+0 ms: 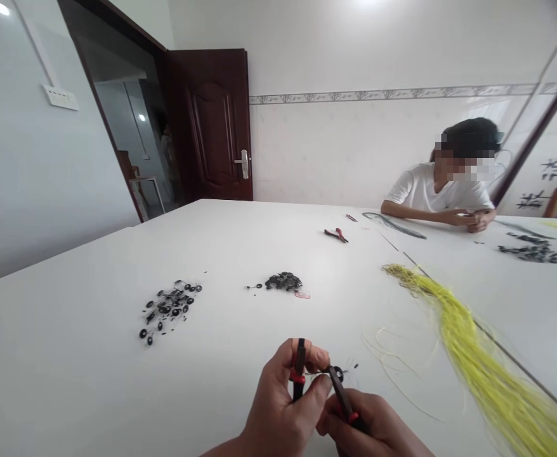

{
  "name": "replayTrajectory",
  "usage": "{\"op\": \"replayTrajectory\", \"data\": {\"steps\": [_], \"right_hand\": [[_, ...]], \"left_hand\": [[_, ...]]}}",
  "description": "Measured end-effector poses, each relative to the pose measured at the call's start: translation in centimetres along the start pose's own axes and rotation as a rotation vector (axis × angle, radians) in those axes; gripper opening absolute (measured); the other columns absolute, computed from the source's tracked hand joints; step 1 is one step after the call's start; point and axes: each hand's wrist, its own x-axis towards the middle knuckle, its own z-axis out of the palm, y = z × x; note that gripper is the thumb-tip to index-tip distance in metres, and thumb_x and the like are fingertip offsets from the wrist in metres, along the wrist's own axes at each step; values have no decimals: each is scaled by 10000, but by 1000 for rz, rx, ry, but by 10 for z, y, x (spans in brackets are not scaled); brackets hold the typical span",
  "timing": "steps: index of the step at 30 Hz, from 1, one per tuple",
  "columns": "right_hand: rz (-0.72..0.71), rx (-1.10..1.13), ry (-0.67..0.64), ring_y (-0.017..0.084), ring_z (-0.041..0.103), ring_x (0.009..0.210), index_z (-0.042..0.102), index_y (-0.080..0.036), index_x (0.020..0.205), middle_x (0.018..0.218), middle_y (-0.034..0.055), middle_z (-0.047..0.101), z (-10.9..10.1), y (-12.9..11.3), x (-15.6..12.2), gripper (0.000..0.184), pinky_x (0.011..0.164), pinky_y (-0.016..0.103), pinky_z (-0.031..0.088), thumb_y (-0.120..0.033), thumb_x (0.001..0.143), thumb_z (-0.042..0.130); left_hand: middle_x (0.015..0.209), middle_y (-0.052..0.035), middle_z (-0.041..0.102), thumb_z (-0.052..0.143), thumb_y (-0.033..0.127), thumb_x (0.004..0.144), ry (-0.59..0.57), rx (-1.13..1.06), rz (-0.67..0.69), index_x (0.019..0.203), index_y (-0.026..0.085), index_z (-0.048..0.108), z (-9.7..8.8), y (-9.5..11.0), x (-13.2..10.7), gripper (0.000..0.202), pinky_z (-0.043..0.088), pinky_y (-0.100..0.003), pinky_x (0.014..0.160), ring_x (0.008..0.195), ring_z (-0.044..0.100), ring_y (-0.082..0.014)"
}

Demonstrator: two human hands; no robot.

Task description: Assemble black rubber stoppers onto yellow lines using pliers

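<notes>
My left hand (pixel 281 406) is closed near the table's front edge. A dark tool with a red band (pixel 299 368) stands up between its fingers; what kind it is I cannot tell. Thumb and index finger of the same hand pinch a small black ring-shaped piece (pixel 340 372) with thin wires or threads sticking out. My right hand (pixel 373 412) is wrapped round pliers (pixel 339 388) with red and black handles. The dark jaws of these pliers reach up to the black piece, beside my left fingertips. Whether they grip it is too small to make out.
Black ring pieces lie in a loose pile (pixel 169 308) at left and a denser pile (pixel 284 281) ahead. Yellow strands (pixel 469 343) stretch along the right. Other pliers (pixel 336 235) rest farther back. A person (pixel 450 184) leans on the white table (pixel 92 374) at far right.
</notes>
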Motion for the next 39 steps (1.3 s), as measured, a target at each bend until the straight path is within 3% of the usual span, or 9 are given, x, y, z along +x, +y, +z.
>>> {"op": "replayTrajectory", "data": {"steps": [4, 9, 19, 23, 27, 29, 34, 39], "right_hand": [[67, 62, 25, 70, 416, 421, 524, -149, 763, 488, -33, 460, 2, 2, -3, 167, 416, 185, 305, -286, 787, 433], [79, 79, 77, 65, 429, 431, 527, -154, 715, 501, -23, 490, 3, -1, -9, 217, 434, 183, 323, -347, 790, 458], [77, 153, 22, 70, 423, 490, 503, -156, 724, 562, -30, 446, -1, -9, -12, 138, 463, 192, 319, -279, 773, 465], [48, 164, -23, 77, 410, 550, 523, -168, 817, 633, -33, 428, -2, -4, -19, 115, 501, 204, 322, -216, 715, 498], [59, 54, -22, 81, 384, 570, 518, -219, 959, 681, -40, 431, -4, -7, -26, 417, 486, 207, 285, -64, 576, 467], [88, 43, -42, 85, 381, 585, 514, -225, 974, 700, -37, 434, -7, -15, -28, 417, 487, 210, 283, -79, 588, 453], [60, 6, -68, 98, 402, 639, 516, -209, 977, 742, -23, 470, -13, -33, -29, 365, 552, 231, 318, -115, 632, 445], [106, -18, -38, 116, 420, 679, 488, -205, 994, 788, -10, 476, -13, -26, -30, 343, 575, 248, 339, -173, 652, 480]], "left_hand": [[778, 10, 544, 530, 183, 773, -3, 0, 11, 766, 219, 512, 1, 2, 1, 41, 409, -267, 713, 745, 503, -141], [783, 27, 530, 532, 173, 776, -18, -13, -8, 786, 236, 511, -1, 0, 3, 67, 410, -239, 704, 743, 494, -125], [790, 27, 533, 535, 179, 767, 11, 11, -31, 775, 232, 515, -2, 0, 6, 57, 412, -248, 718, 755, 502, -129], [791, 29, 533, 544, 156, 748, 40, -11, -48, 766, 232, 533, 0, 0, 8, 78, 420, -239, 708, 753, 500, -124], [720, 42, 487, 540, 175, 748, 18, -137, -127, 757, 232, 531, 1, 2, 8, 59, 416, -205, 514, 565, 424, -85], [727, 41, 460, 542, 192, 753, 2, -220, -170, 753, 233, 525, 2, 2, 7, 45, 415, -195, 476, 562, 401, -83], [785, 43, 435, 546, 177, 756, -24, -310, -184, 754, 235, 516, 3, -1, 7, 65, 465, -220, 549, 639, 430, -91], [748, 54, 430, 508, 160, 769, -32, -265, -150, 732, 231, 497, 3, 1, 8, 80, 440, -196, 496, 568, 408, -71]]}}
